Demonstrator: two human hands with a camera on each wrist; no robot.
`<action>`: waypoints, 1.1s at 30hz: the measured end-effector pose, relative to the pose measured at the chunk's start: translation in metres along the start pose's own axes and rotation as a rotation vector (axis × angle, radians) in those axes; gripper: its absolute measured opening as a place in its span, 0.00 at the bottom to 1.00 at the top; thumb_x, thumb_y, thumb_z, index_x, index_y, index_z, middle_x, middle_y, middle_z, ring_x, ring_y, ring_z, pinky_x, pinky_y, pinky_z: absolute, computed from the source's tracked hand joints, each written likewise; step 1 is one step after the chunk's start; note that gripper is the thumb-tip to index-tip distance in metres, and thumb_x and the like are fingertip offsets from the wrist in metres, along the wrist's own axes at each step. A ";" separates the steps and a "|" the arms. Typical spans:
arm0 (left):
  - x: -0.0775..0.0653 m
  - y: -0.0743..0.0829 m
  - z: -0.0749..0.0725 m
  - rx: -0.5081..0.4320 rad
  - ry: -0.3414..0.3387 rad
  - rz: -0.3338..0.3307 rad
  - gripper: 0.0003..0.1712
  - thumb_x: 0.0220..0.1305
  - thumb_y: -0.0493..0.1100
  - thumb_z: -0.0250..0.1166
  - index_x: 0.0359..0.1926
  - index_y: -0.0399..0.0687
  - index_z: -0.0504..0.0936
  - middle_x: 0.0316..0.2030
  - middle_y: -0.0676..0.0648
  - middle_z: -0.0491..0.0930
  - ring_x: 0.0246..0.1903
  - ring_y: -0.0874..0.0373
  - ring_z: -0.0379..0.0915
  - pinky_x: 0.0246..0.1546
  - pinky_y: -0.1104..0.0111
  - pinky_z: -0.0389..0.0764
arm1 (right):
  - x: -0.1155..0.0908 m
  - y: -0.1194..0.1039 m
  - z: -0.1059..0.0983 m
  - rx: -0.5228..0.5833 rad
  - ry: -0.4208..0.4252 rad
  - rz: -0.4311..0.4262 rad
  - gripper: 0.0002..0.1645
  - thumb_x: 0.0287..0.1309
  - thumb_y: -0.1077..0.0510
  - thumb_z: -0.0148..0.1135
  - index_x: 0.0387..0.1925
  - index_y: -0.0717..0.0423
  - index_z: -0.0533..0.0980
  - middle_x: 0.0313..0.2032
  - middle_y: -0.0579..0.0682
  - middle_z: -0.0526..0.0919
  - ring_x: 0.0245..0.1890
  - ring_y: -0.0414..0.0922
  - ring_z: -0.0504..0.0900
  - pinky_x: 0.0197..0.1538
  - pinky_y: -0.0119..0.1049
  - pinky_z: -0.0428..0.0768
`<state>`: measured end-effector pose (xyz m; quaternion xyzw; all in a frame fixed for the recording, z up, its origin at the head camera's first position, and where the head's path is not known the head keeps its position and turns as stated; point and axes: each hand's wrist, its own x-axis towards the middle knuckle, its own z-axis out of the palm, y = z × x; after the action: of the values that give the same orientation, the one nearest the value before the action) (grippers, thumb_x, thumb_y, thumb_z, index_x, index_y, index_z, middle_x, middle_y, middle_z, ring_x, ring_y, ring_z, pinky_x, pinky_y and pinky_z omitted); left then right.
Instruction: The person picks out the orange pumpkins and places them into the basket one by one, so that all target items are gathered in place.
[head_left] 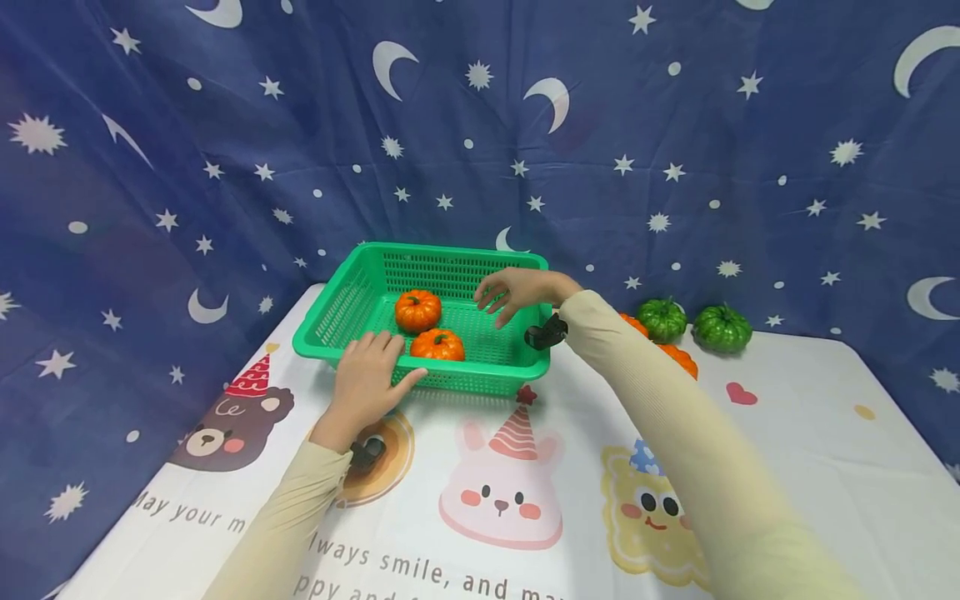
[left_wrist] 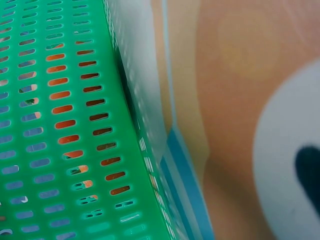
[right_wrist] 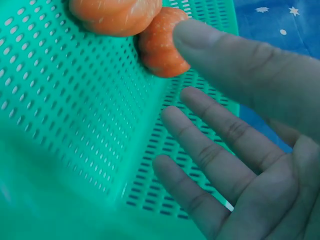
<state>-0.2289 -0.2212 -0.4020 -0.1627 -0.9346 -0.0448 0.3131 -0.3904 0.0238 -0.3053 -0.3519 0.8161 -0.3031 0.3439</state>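
Inside the green plastic basket [head_left: 480,379] lie two small orange pumpkins, one toward the back [head_left: 417,311] and one by the front wall [head_left: 437,345]. My left hand [head_left: 367,379] grips the basket's front rim at the left, fingers over the edge and thumb along the outside. Where those fingertips end is hidden. Over the basket's right half hovers my right hand [head_left: 517,292], its fingers spread and slightly bent. Nothing lies between its fingers in the right wrist view, where the pumpkins [right_wrist: 162,45] sit beyond the thumb.
Right of the basket, two green pumpkins [head_left: 662,320] [head_left: 722,328] and orange ones [head_left: 678,358] stand near the table's back edge, partly behind my right sleeve. A printed white cloth [head_left: 577,500] covers the table. A dark blue star-and-moon curtain [head_left: 450,125] hangs behind.
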 end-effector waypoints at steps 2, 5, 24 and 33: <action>0.000 0.000 -0.001 -0.002 0.005 0.005 0.38 0.62 0.73 0.41 0.37 0.41 0.72 0.31 0.43 0.73 0.32 0.48 0.67 0.32 0.60 0.65 | -0.005 0.002 -0.003 -0.006 0.010 -0.010 0.31 0.52 0.69 0.64 0.58 0.61 0.67 0.62 0.60 0.69 0.64 0.57 0.68 0.56 0.40 0.77; -0.001 0.001 -0.001 0.004 0.006 0.009 0.31 0.58 0.67 0.52 0.37 0.41 0.72 0.31 0.44 0.73 0.31 0.48 0.67 0.31 0.61 0.65 | -0.013 0.006 -0.007 -0.020 0.016 -0.032 0.30 0.52 0.68 0.65 0.57 0.61 0.67 0.62 0.60 0.69 0.64 0.57 0.68 0.56 0.40 0.76; 0.001 0.000 -0.002 0.002 -0.002 0.012 0.46 0.61 0.76 0.25 0.35 0.41 0.71 0.30 0.43 0.72 0.31 0.48 0.66 0.31 0.60 0.64 | -0.071 0.038 -0.018 0.036 0.218 -0.124 0.31 0.54 0.63 0.65 0.59 0.60 0.66 0.62 0.63 0.69 0.60 0.60 0.72 0.53 0.43 0.78; 0.003 0.001 -0.008 -0.007 -0.067 0.020 0.45 0.61 0.77 0.29 0.37 0.42 0.72 0.32 0.44 0.72 0.33 0.48 0.67 0.31 0.61 0.65 | -0.098 0.058 -0.018 0.036 0.333 -0.082 0.32 0.55 0.62 0.64 0.60 0.62 0.65 0.61 0.63 0.70 0.60 0.59 0.73 0.53 0.45 0.78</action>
<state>-0.2263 -0.2214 -0.3942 -0.1745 -0.9428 -0.0397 0.2812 -0.3748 0.1381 -0.3038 -0.3236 0.8413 -0.3854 0.1972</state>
